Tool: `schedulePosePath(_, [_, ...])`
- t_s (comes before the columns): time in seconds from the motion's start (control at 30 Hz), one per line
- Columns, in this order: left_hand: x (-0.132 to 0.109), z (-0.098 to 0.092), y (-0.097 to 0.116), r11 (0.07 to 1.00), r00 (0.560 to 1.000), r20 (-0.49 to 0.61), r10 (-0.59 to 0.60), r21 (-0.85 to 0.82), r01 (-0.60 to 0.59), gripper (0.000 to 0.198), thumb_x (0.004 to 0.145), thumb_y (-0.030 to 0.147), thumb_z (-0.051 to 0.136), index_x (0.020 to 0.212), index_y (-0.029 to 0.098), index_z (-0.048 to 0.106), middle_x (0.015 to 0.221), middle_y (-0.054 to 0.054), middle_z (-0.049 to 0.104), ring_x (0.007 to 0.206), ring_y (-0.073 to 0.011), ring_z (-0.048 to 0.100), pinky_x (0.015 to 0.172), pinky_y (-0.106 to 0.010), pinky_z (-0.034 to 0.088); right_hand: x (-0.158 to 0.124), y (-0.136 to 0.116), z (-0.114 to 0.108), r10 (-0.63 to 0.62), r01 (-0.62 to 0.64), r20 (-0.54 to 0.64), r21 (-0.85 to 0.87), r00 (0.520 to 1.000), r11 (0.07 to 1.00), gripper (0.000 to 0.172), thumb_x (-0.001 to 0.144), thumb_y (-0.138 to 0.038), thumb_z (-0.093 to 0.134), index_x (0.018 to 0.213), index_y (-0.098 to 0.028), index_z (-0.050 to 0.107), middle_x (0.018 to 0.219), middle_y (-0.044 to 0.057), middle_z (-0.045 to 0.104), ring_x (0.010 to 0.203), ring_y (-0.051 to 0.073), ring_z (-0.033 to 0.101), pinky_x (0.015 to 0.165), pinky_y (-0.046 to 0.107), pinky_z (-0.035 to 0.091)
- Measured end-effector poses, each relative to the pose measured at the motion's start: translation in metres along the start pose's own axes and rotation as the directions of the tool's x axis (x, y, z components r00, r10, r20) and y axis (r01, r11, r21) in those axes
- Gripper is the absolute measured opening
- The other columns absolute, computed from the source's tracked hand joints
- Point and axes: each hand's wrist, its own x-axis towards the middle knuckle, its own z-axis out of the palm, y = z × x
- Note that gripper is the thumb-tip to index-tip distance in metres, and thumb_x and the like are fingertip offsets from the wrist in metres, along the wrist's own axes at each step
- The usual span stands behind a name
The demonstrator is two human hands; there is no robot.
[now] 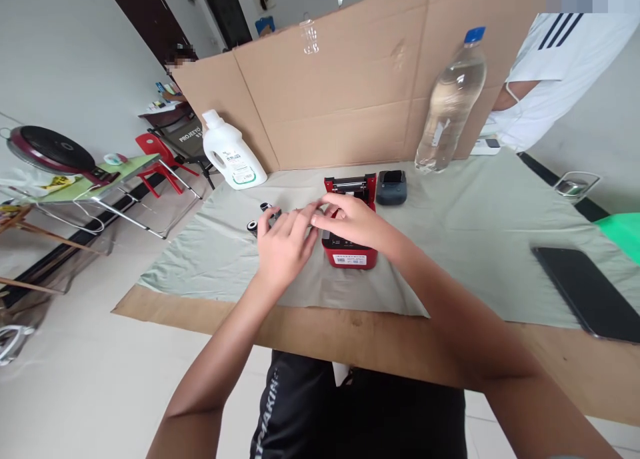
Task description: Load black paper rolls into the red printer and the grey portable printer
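A small red device (350, 256) with a white label on its front sits on the grey-green cloth (465, 246) at the table's middle. My right hand (353, 222) lies over the top of the device, fingers curled and pointing left. My left hand (285, 242) is just left of it, fingers bent toward the right hand's fingertips; what they pinch between them is hidden. Two small black cylinders (260, 219) lie on the cloth just beyond my left hand.
A dark grey small device (391, 186) sits behind the red one. A white detergent bottle (233, 154) and a clear water bottle (450, 106) stand before a cardboard screen (350, 92). A black phone (587, 292) lies at right. Another person's white sleeve (555, 66) shows far right.
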Motion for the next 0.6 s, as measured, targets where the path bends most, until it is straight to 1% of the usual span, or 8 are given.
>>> schedulePosePath(0.07, [0.008, 0.015, 0.007, 0.999, 0.997, -0.051, 0.049, -0.003, -0.05, 0.039, 0.102, 0.026, 0.053, 0.14, 0.022, 0.061, 0.097, -0.006, 0.079, 0.085, -0.0219, 0.068, 0.104, -0.042, 0.037, 0.003, 0.007, -0.007, 0.002, -0.002, 0.0, -0.017, 1.0, 1.0, 0.03, 0.086, -0.047, 0.069, 0.103, -0.023, 0.066, 0.09, 0.002, 0.068, 0.076, 0.017, 0.062, 0.067, 0.03, 0.046])
schedulePosePath(0.17, [0.012, 0.039, 0.011, 0.993, 0.985, -0.132, 0.114, -0.023, -0.118, 0.037, 0.102, 0.028, 0.056, 0.138, 0.02, 0.062, 0.094, -0.006, 0.079, 0.085, -0.0225, 0.067, 0.094, -0.041, 0.041, 0.008, 0.018, -0.017, 0.002, -0.006, -0.073, -0.057, 0.997, 0.998, 0.019, 0.084, -0.036, 0.068, 0.097, -0.023, 0.065, 0.092, 0.002, 0.071, 0.079, 0.018, 0.064, 0.071, 0.031, 0.048])
schedulePosePath(0.27, [0.004, 0.059, 0.011, 0.981, 0.965, -0.224, 0.137, -0.102, -0.163, 0.036, 0.1, 0.027, 0.063, 0.135, 0.021, 0.061, 0.101, -0.008, 0.079, 0.087, -0.0216, 0.068, 0.085, -0.039, 0.045, 0.011, 0.027, -0.029, 0.026, -0.028, -0.071, -0.029, 0.997, 0.999, 0.016, 0.083, -0.027, 0.068, 0.098, -0.023, 0.064, 0.093, 0.002, 0.074, 0.085, 0.02, 0.068, 0.075, 0.031, 0.05])
schedulePosePath(0.37, [-0.012, 0.071, 0.008, 0.942, 0.941, -0.319, 0.109, -0.271, -0.2, 0.039, 0.098, 0.021, 0.065, 0.136, 0.022, 0.057, 0.115, -0.011, 0.075, 0.097, -0.0208, 0.071, 0.083, -0.036, 0.052, 0.01, 0.03, -0.043, 0.039, -0.04, -0.034, -0.035, 0.999, 0.999, 0.019, 0.081, -0.018, 0.066, 0.099, -0.024, 0.064, 0.097, 0.002, 0.077, 0.09, 0.021, 0.071, 0.08, 0.033, 0.052])
schedulePosePath(0.4, [-0.017, 0.073, 0.007, 0.918, 0.94, -0.329, 0.094, -0.337, -0.21, 0.039, 0.099, 0.019, 0.064, 0.137, 0.022, 0.055, 0.116, -0.011, 0.074, 0.099, -0.0204, 0.072, 0.083, -0.035, 0.054, 0.009, 0.03, -0.046, 0.046, -0.047, -0.019, -0.054, 0.999, 0.997, 0.02, 0.081, -0.015, 0.065, 0.099, -0.023, 0.064, 0.099, 0.003, 0.078, 0.091, 0.022, 0.071, 0.081, 0.033, 0.053])
schedulePosePath(0.47, [-0.024, 0.073, 0.004, 0.865, 0.948, -0.304, 0.09, -0.448, -0.226, 0.038, 0.099, 0.017, 0.063, 0.136, 0.023, 0.055, 0.112, -0.009, 0.075, 0.098, -0.0191, 0.072, 0.082, -0.034, 0.056, 0.009, 0.031, -0.048, 0.067, -0.066, 0.008, -0.116, 0.998, 0.991, 0.019, 0.083, -0.014, 0.063, 0.1, -0.022, 0.065, 0.102, 0.004, 0.078, 0.092, 0.023, 0.071, 0.083, 0.035, 0.054])
schedulePosePath(0.53, [-0.028, 0.071, 0.002, 0.833, 0.957, -0.258, 0.135, -0.493, -0.251, 0.033, 0.1, 0.016, 0.062, 0.132, 0.025, 0.059, 0.103, -0.005, 0.077, 0.094, -0.0178, 0.072, 0.082, -0.034, 0.055, 0.01, 0.034, -0.046, 0.071, -0.065, 0.021, -0.207, 0.997, 0.976, 0.019, 0.085, -0.013, 0.06, 0.1, -0.021, 0.067, 0.106, 0.006, 0.078, 0.097, 0.024, 0.071, 0.088, 0.037, 0.054])
schedulePosePath(0.6, [-0.028, 0.068, 0.003, 0.829, 0.956, -0.228, 0.186, -0.486, -0.277, 0.029, 0.099, 0.016, 0.063, 0.127, 0.026, 0.064, 0.098, -0.002, 0.078, 0.095, -0.0178, 0.071, 0.083, -0.034, 0.052, 0.012, 0.039, -0.039, 0.056, -0.049, 0.01, -0.325, 0.998, 0.944, 0.023, 0.086, -0.011, 0.059, 0.104, -0.021, 0.07, 0.115, 0.008, 0.077, 0.107, 0.026, 0.07, 0.097, 0.04, 0.053])
